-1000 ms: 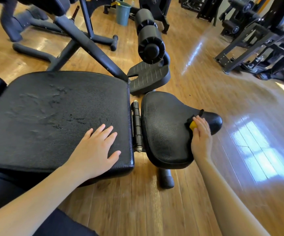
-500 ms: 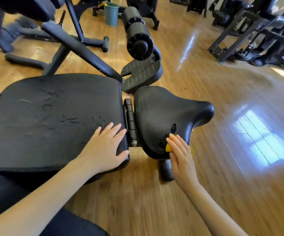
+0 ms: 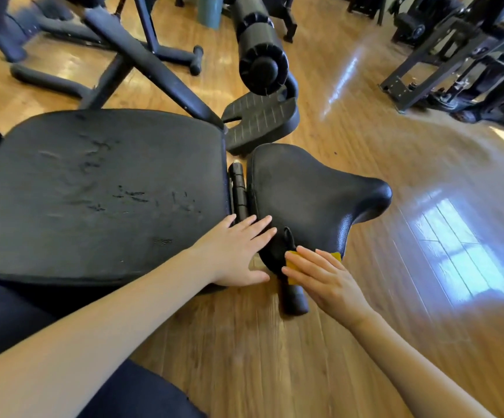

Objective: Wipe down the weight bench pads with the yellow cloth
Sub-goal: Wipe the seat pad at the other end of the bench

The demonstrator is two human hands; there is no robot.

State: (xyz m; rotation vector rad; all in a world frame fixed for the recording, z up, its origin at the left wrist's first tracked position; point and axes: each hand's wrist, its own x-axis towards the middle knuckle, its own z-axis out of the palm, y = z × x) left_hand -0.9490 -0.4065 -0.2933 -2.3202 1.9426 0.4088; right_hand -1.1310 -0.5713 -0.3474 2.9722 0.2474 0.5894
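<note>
Pressing flat from the head view, right hand (image 3: 323, 276) lay with fingers nearly straight on the yellow cloth (image 3: 293, 262), pinning it against the near lower edge of the small seat pad (image 3: 311, 191). Showed only two yellow corners past the fingers, one by the fingertips, one at the far side of the hand; rest of the cloth hidden under the palm. Rested left hand (image 3: 238, 251) open too, fingers spread and straight, holding nothing, bridging the near corner of the large back pad (image 3: 99, 188) and the hinge (image 3: 240, 191) between the two pads, fingertips just reaching the seat pad.

Judged the risks as these. Held by flat pressure alone and sat right at the rounded rim, so could slip off the pad and drop to the wooden floor (image 3: 274, 357) beside the black foot (image 3: 294, 297) under the seat. Could bunch or fold under the palm, leaving the textured vinyl only partly wiped. Lay close to the hinge gap, so left fingers could get nipped if the seat pad shifted under pressure. Looked cracked and flaking across the back pad, so could snag the cloth or shed more bits once wiped there. Seemed well short of done, with that large surface apparently still to do.
</note>
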